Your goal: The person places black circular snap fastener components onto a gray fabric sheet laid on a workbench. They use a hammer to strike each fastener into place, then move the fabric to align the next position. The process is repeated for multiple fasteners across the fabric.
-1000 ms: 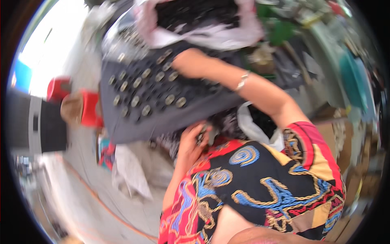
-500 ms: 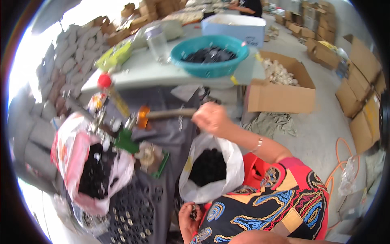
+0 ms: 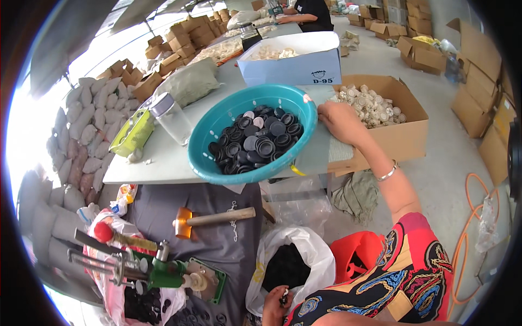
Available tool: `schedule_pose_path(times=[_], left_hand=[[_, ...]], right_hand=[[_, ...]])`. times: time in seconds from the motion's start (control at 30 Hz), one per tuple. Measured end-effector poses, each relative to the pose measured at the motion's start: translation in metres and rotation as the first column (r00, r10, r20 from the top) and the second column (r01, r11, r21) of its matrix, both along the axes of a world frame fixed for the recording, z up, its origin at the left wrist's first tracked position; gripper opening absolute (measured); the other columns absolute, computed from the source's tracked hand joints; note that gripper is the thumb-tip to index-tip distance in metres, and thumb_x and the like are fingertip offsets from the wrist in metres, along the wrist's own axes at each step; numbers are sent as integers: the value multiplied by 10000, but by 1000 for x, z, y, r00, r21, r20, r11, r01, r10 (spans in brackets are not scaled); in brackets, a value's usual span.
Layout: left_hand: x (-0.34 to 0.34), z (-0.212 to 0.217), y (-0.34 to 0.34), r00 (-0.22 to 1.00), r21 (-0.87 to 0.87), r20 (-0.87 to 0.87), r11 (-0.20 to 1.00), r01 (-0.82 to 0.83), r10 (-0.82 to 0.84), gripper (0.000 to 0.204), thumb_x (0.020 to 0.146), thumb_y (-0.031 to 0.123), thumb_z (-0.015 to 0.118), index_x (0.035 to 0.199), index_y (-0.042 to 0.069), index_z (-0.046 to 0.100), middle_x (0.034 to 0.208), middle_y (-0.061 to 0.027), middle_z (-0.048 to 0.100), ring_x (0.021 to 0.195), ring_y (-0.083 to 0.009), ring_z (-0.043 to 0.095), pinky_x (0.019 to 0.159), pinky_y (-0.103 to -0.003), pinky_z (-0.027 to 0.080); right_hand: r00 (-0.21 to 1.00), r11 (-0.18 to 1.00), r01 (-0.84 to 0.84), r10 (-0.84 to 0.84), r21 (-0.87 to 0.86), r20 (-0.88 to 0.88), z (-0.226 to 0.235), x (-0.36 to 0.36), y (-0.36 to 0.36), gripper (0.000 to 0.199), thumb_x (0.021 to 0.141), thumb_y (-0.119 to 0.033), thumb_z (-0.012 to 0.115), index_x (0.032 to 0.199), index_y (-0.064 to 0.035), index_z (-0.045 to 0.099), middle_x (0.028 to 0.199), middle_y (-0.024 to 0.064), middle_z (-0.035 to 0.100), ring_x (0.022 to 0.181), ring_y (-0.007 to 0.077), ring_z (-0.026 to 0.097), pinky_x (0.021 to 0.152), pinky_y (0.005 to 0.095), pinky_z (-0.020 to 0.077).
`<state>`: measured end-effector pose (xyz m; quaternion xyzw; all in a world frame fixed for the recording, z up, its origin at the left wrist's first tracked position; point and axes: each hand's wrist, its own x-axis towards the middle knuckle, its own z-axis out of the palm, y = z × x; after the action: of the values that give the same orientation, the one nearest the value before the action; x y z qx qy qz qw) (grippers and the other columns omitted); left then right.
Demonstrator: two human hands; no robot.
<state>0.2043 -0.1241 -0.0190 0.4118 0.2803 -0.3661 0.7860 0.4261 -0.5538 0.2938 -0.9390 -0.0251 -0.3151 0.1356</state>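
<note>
On the table, a teal plastic basin (image 3: 247,176) is filled with round black caps (image 3: 255,136) and a few pale ones among them. My right hand (image 3: 343,123) is closed at its right rim, fingertips partly hidden. Low in the view, my left hand (image 3: 277,305) is closed round something small, dark and pale, beside a white sack (image 3: 321,261) of black pieces. A mallet (image 3: 217,217) with an amber head and wooden handle lies on the grey cloth. Left of it stands a green hand press (image 3: 163,274) with a red-knobbed lever.
Behind the basin stands a blue-white box (image 3: 293,70); a carton of white round parts (image 3: 375,108) sits to the right. A clear jar (image 3: 173,119) and a green basket (image 3: 133,133) are at left. A co-worker (image 3: 312,15) is at the far table.
My right hand has let go of the mallet, now lying on the cloth, and moved up to the basin's rim. The view has shifted up; my left hand stays low by the sack.
</note>
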Motion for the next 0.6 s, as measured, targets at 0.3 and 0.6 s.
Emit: schedule_pose_path(times=[0.3,0.6], left_hand=[[32,7,-35,970,233,116,956,181,-212,250,950,251,607,1105,57,635,834,-61,649,718,-169,607,668,-303,499],[59,-164,-41,826,699,154,651,296,-541,244,931,300,615,1086,111,629,745,9,559,606,-107,489,536,-255,386]], right_hand=[[999,987,-52,50,-154,-13,-1,1,-5,135,812,-69,563,918,-58,646,816,136,591,781,366,617,680,462,493],[986,988,-149,145,-42,-79,8,6,-2,214,768,-17,568,965,-63,637,838,118,570,803,353,598,662,458,469]])
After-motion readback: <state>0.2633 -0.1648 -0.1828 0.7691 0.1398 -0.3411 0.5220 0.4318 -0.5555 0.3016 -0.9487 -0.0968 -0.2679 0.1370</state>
